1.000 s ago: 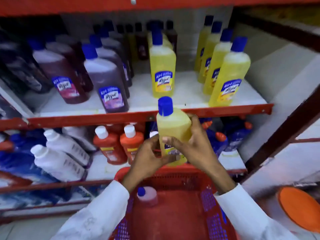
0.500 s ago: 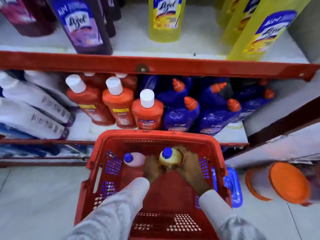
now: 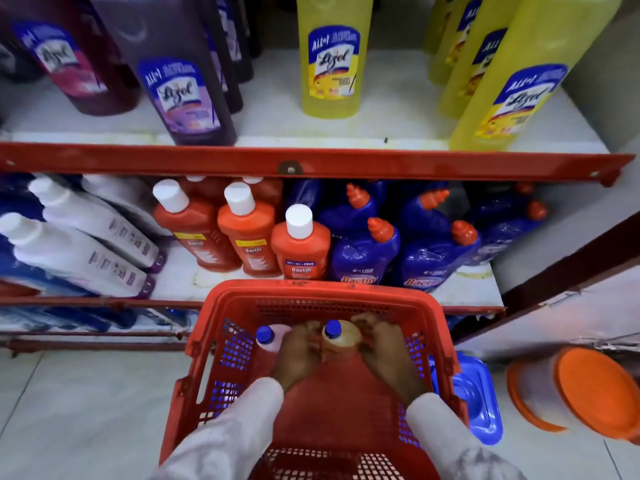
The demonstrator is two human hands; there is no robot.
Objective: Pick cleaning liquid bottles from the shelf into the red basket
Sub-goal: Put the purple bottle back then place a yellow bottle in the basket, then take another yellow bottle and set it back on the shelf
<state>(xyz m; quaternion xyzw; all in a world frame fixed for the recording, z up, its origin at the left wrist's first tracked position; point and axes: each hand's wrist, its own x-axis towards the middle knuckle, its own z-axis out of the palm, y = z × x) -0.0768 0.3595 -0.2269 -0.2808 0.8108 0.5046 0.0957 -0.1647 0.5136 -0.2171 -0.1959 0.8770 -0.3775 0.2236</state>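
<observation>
The red basket [image 3: 239, 299] stands on the floor below me, against the lower shelf. Inside it, a yellow bottle with a blue cap [image 3: 341, 336] stands upright at the far end. My left hand [image 3: 298, 355] and my right hand [image 3: 384, 348] are both down in the basket, wrapped around that bottle from either side. A pink bottle with a blue cap [image 3: 273, 336] stands just left of my left hand. More yellow bottles [image 3: 332, 60] and purple bottles [image 3: 180, 84] stand on the upper shelf.
The lower shelf holds orange bottles with white caps [image 3: 301, 251], blue bottles with orange spouts [image 3: 367, 251] and tilted white bottles [image 3: 79, 251]. A red shelf rail [image 3: 415, 168] juts out above them. A blue lid [image 3: 474, 400] and orange lidded tubs [image 3: 595, 393] lie on the floor at right.
A second ago both hands held the yellow bottle up in front of the shelf. They have carried it down into the basket, and it now stands beside the pink bottle.
</observation>
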